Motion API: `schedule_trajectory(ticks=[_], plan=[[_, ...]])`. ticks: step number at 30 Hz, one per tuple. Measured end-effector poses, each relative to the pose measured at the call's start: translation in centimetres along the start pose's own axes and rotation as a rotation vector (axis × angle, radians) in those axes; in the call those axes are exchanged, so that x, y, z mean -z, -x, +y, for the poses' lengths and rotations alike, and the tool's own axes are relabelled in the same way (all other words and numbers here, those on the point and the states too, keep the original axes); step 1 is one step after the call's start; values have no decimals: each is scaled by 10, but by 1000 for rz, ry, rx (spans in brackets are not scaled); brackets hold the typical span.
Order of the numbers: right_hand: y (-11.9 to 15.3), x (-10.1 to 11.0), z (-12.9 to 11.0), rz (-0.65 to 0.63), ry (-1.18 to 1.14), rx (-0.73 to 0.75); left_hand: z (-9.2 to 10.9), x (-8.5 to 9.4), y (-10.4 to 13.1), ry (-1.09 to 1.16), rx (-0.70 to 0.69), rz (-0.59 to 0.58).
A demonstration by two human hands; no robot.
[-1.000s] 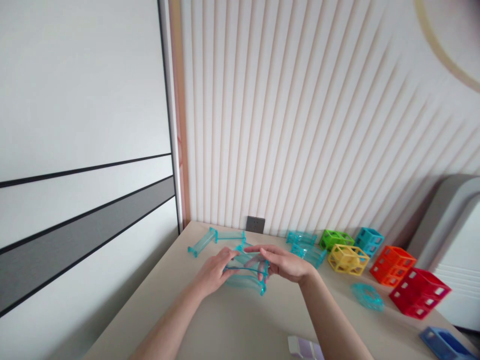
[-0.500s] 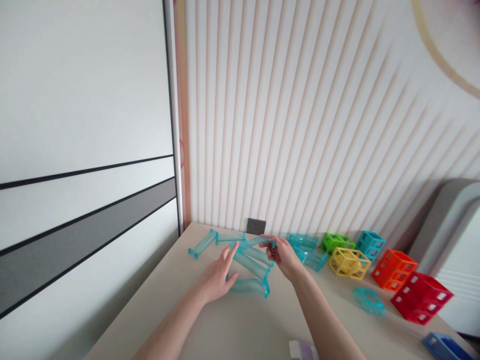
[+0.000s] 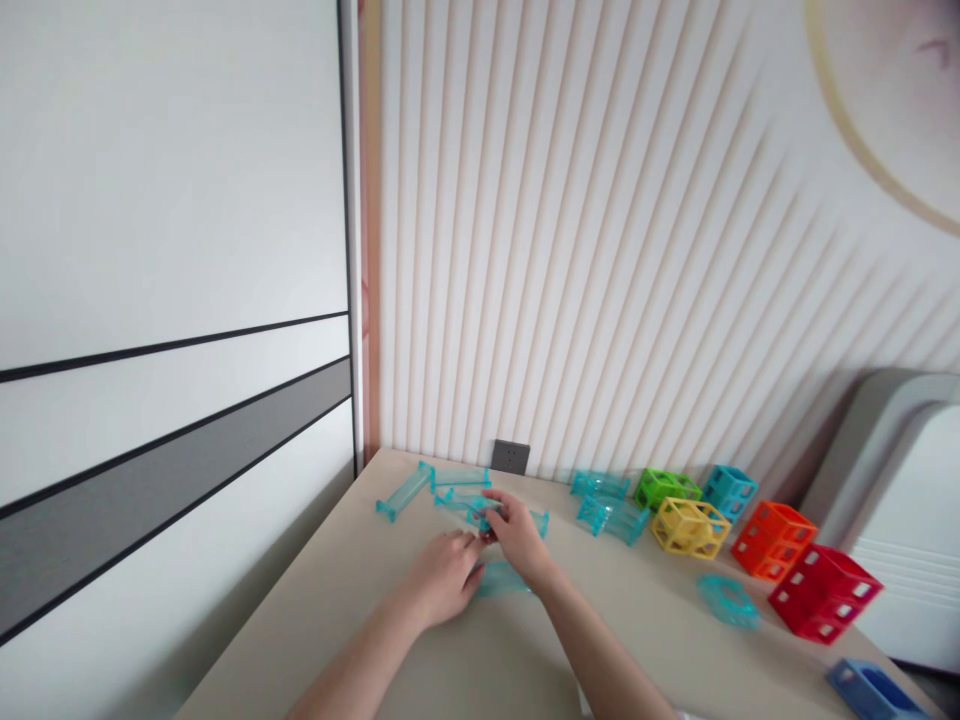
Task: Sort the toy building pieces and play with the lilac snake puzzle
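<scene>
Ribbed white wall panels (image 3: 525,250) back a beige table (image 3: 300,620) on my remote feed, where the person's right hand (image 3: 517,538) pinches a translucent teal piece (image 3: 481,511) below a black wall socket (image 3: 510,456). Close beside it, the left hand (image 3: 450,577) bends its fingers near another teal strip (image 3: 504,578); I cannot tell whether they grip anything. At right stands a red block (image 3: 825,592).
</scene>
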State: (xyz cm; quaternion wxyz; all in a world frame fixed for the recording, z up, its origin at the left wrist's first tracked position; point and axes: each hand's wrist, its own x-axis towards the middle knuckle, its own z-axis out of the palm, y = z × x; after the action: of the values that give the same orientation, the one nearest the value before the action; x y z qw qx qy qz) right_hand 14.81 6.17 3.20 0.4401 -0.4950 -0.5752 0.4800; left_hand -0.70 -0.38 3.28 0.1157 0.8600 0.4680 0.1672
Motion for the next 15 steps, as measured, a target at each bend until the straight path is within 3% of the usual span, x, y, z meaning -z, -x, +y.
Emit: schedule_trajectory(ticks=[5,10,13,15], plan=[[-5,-16,0,-101,259,28,12,3,1,-103,-50,8],[0,-13,-23,-191,591,143,22,2,1,-133,-67,-12],[2,6,-41,-157,780,197,25,2,1,-129,-87,-4],[0,35,-50,-112,916,183,25,2,1,-122,-107,14]])
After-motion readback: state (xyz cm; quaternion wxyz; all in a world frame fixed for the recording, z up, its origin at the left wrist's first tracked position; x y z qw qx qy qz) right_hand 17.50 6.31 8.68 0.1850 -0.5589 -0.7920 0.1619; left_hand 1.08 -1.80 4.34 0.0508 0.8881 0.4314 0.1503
